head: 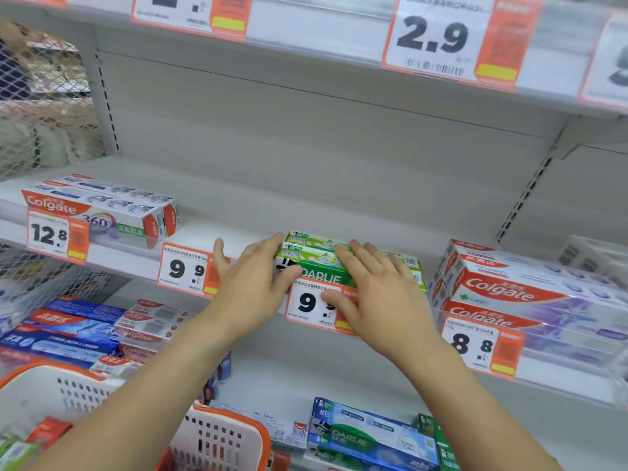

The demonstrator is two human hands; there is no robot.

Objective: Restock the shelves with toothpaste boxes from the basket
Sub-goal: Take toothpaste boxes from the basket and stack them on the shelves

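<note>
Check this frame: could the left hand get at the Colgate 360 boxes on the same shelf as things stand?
Probably yes. The left hand rests open against the green Darlie boxes; bare shelf lies between it and the Colgate 360 boxes, with nothing in the way.

Bare shelf (272,198) behind green Darlie boxes (316,258).

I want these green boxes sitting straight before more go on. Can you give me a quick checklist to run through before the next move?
1. Green Darlie boxes on the middle shelf: ok.
2. Left hand touching the boxes' left end, fingers straight: ok.
3. Right hand resting flat on top of the boxes: ok.
4. Boxes squared to the shelf edge: not ok, they sit at an angle.
5. 9.9 price tag readable: not ok, the right hand partly covers it.
6. Stock left in the basket: cannot tell.
</note>
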